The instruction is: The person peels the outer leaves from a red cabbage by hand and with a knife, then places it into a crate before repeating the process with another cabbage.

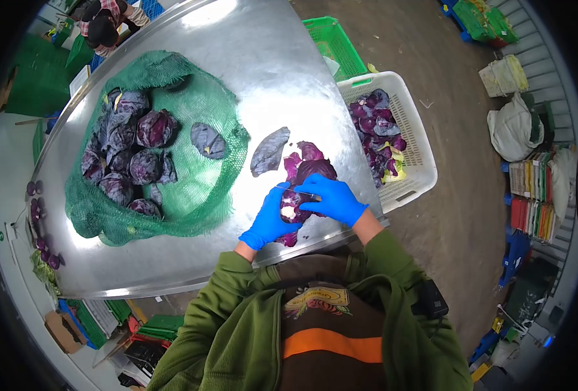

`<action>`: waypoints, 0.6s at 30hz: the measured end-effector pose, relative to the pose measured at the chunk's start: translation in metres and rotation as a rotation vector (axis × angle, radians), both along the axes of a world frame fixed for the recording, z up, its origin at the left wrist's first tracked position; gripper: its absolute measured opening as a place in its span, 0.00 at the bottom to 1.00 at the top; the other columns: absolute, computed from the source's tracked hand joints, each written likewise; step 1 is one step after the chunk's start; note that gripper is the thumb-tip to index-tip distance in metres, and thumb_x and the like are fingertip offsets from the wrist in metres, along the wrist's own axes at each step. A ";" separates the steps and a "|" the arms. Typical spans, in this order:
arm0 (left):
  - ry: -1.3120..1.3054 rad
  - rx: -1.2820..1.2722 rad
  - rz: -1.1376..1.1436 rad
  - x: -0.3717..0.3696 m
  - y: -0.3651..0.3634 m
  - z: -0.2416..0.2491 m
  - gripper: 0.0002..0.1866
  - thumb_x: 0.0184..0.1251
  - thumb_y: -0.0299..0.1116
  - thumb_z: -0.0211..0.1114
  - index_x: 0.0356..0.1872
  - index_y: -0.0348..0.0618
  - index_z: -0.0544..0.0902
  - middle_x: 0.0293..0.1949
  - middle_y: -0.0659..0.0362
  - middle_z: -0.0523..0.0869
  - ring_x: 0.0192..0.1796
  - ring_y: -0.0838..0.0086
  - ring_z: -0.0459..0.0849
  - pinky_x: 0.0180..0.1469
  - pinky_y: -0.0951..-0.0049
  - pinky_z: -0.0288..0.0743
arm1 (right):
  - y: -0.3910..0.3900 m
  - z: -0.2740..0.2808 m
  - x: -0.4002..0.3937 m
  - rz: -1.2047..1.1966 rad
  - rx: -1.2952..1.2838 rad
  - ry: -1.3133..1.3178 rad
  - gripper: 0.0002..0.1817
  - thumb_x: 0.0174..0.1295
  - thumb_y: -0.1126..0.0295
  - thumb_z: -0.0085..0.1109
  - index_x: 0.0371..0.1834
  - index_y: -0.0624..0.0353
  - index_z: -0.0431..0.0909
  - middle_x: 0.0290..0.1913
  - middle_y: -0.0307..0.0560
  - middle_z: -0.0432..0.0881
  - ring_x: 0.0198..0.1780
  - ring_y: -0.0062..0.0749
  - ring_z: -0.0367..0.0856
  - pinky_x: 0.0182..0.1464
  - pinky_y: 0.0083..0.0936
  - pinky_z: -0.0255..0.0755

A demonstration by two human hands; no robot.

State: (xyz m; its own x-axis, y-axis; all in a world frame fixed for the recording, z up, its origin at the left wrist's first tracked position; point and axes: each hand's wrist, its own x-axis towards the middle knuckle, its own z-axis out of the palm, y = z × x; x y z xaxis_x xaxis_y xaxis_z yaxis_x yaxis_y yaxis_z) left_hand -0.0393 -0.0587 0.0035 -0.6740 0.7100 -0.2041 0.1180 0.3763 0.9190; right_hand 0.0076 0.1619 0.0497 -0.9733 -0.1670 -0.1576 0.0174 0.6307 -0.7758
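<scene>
Well, the round, shiny purple cabbage with a white cut patch point(290, 207) is in the hands, just above the near right part of the big silver metal table point(237, 72); the left hand in a blue glove point(267, 218) is curved around its side and holds it; the right hand in a blue glove point(328, 198) is bent over its top, by a thin, pale strip point(295, 191) too small to name, and I cannot tell if that hand grips it.

Fingers hide much of the cabbage; another dark purple, round cabbage point(316, 169) sits just behind; bright purple loose leaves point(311, 151) lie close around, and a flat, dull grey-purple leaf point(270, 151) lies a bit left.

Farther left, a big green mesh net point(214, 202) takes up lots of room, with many dusty purple cabbages point(145, 167) in it; to the right, past the table's edge, stands a white plastic crate with holes point(421, 153), with purple and yellow leaf scraps point(375, 127) inside; a bright green plastic crate point(336, 40) is behind it.
</scene>
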 end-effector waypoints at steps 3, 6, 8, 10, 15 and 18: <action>0.041 0.033 -0.025 -0.002 -0.001 -0.001 0.56 0.38 0.38 0.83 0.72 0.38 0.60 0.67 0.43 0.67 0.69 0.48 0.67 0.73 0.57 0.62 | 0.005 0.007 -0.010 0.169 0.130 0.086 0.16 0.58 0.61 0.68 0.51 0.43 0.85 0.45 0.39 0.83 0.38 0.39 0.84 0.42 0.30 0.80; 0.066 -0.005 -0.071 -0.002 0.002 0.008 0.56 0.37 0.38 0.83 0.72 0.40 0.61 0.69 0.42 0.66 0.71 0.48 0.65 0.73 0.56 0.61 | 0.012 -0.007 -0.018 0.237 0.152 0.040 0.17 0.56 0.61 0.68 0.50 0.45 0.84 0.37 0.44 0.82 0.35 0.35 0.84 0.42 0.32 0.78; 0.111 -0.041 -0.079 0.000 0.000 0.011 0.57 0.37 0.38 0.83 0.73 0.42 0.60 0.70 0.42 0.66 0.71 0.47 0.65 0.73 0.55 0.61 | 0.012 -0.038 -0.015 0.008 -0.033 0.025 0.17 0.56 0.59 0.69 0.48 0.48 0.84 0.35 0.43 0.82 0.32 0.33 0.83 0.38 0.31 0.78; 0.155 -0.072 -0.086 0.004 -0.002 0.012 0.58 0.36 0.38 0.83 0.74 0.43 0.60 0.70 0.41 0.65 0.71 0.47 0.65 0.73 0.55 0.61 | 0.018 -0.074 -0.008 -0.220 -0.214 0.008 0.17 0.57 0.57 0.69 0.47 0.51 0.84 0.32 0.43 0.81 0.29 0.31 0.82 0.34 0.30 0.77; 0.147 -0.235 0.060 0.019 -0.026 0.017 0.61 0.36 0.41 0.85 0.75 0.43 0.58 0.69 0.40 0.66 0.72 0.48 0.64 0.72 0.55 0.64 | 0.003 -0.068 0.014 -0.771 -0.644 -0.472 0.32 0.57 0.45 0.71 0.54 0.59 0.78 0.34 0.41 0.79 0.26 0.22 0.77 0.26 0.20 0.73; -0.182 -0.076 0.349 0.036 -0.024 0.004 0.59 0.39 0.45 0.86 0.73 0.39 0.61 0.66 0.43 0.68 0.70 0.53 0.68 0.69 0.58 0.68 | -0.035 -0.068 0.027 -0.638 -0.545 -0.496 0.32 0.57 0.44 0.71 0.50 0.60 0.76 0.30 0.41 0.77 0.28 0.26 0.77 0.30 0.28 0.73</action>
State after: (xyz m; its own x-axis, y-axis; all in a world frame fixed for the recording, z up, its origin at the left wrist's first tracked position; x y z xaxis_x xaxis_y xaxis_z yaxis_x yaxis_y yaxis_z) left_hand -0.0029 -0.0831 0.0077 -0.8200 0.4228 -0.3857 -0.1916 0.4322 0.8812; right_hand 0.0351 0.1271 -0.0182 -0.7503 0.1972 -0.6310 0.6343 -0.0543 -0.7712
